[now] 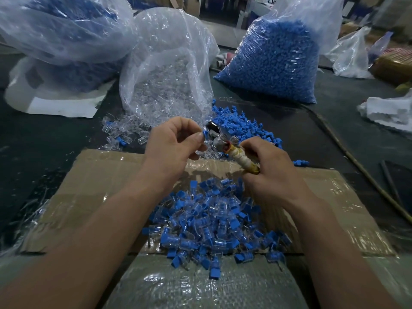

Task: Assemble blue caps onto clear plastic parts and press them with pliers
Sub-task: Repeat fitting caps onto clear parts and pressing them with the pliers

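- The left hand (176,142) is raised above the far edge of the cardboard box (100,181). Its thumb and forefinger pinch a small blue cap (204,133) and the other fingers are curled under.
- The cap sticks out to the right of the fingertips, just beside the metal head of the pliers. Whether a clear part is already joined to it cannot be told.
- The right hand (269,175) is wrapped around the pliers (242,159) by their tape-wound handle.
- The tool's long axis runs from lower right to upper left, with the head pointing at the pinched cap. How the jaws stand cannot be told.
- Below both hands, a heap of assembled pieces (207,221), blue on clear, lies in the box.
- Loose blue caps (240,122) lie in a pile on the dark table beyond the pliers.
- Loose clear plastic parts (124,130) are spilled to the left of that pile.
- Behind them stand a bag of clear parts (165,70) and a full bag of blue caps (274,63).
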Available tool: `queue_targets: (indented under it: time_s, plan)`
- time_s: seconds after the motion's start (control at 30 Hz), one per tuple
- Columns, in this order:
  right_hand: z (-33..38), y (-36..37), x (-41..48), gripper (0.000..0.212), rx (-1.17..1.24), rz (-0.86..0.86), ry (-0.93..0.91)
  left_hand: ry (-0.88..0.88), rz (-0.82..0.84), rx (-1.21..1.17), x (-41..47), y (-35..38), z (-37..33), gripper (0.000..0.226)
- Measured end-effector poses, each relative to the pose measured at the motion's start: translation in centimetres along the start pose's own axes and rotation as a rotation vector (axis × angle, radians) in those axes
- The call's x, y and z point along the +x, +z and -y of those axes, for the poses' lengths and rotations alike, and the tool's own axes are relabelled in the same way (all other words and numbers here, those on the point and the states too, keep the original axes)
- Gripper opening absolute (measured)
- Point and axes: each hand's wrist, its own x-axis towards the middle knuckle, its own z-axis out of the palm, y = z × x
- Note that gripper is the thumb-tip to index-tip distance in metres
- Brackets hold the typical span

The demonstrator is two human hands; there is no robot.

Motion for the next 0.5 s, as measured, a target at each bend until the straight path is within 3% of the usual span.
queue_targets:
  time_s: [0.5]
  plan:
    - [0.20,0.05,-0.09,0.029,0.010,0.027,0.019,0.023,0.023,0.031,0.00,-0.09,0.14,0.020]
